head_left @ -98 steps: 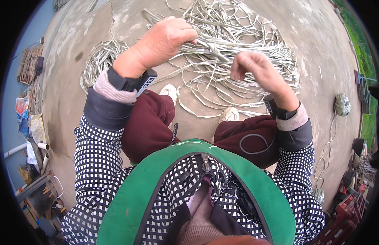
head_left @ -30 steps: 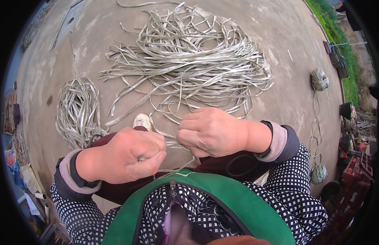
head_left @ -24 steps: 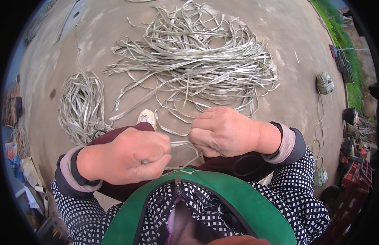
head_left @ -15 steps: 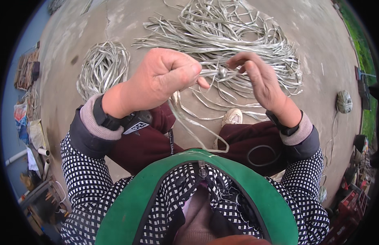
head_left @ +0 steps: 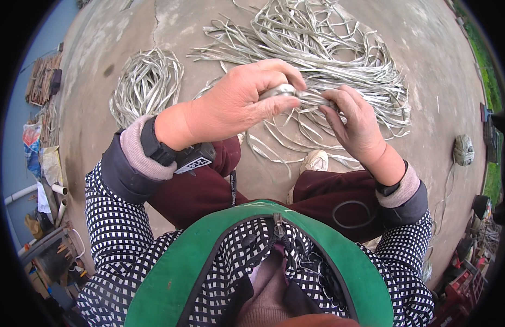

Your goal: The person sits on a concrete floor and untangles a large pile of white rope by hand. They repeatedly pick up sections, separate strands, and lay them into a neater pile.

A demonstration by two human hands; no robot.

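Observation:
Between thumb and fingers, my left hand (head_left: pixel 236 98) grips a small knotted wad of silvery plastic strip (head_left: pixel 283 90). To its right my right hand (head_left: pixel 361 128) pinches the strands that run out of this wad, thumb against forefinger. Both hands are held in front of me above my knees, a short gap apart. Beyond them on the floor spreads a large loose heap of the same silvery strips (head_left: pixel 339 60). Some of its strands pass behind my fingers, so I cannot tell which ones join the held piece.
A smaller coil of strips (head_left: pixel 146 87) lies on the concrete floor (head_left: pixel 192 24) at the left. A wound ball of strip (head_left: pixel 463 150) sits at the right, a strand trailing from it. Stacked wood (head_left: pixel 44 79) and pipes (head_left: pixel 59 189) line the left edge. One light shoe (head_left: pixel 316 160) shows below the heap.
My left hand has turned from a fist so that thumb and fingers show around the wad. My right fingers have closed on the strands. The strip hanging toward my lap is no longer seen there.

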